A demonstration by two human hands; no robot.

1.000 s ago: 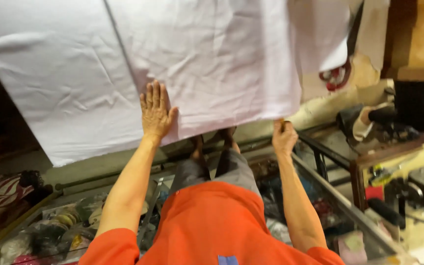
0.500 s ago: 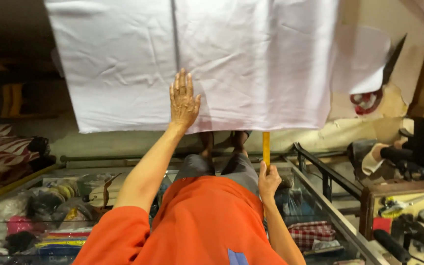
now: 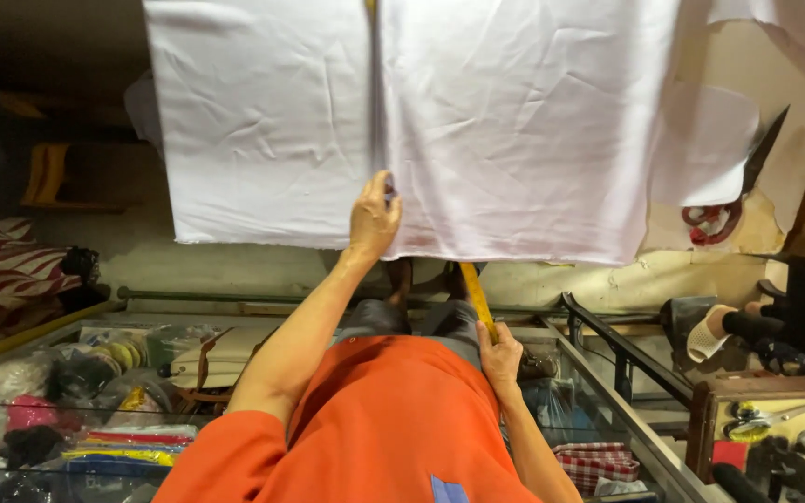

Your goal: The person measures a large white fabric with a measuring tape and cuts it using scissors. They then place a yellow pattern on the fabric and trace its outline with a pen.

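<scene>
Left hand [image 3: 374, 220] now pinching white cloth [image 3: 477, 121] fold, right hand [image 3: 498, 356] below w/ yellow ruler [image 3: 475, 296]

Hands on white cloth and a yellow ruler at a worktable

The left hand [image 3: 374, 219] rests near the near edge of the creased white cotton cloth [image 3: 514, 130] spread over the pale worktable [image 3: 729, 233], fingers curled at a fold line; the right hand [image 3: 499, 356] grips the near end of a long yellow wooden ruler [image 3: 474, 296], which runs under the cloth's near edge; black-bladed scissors with red handles [image 3: 733, 200] lie toward the table's right edge beside a loose white cloth piece [image 3: 705, 149].
</scene>
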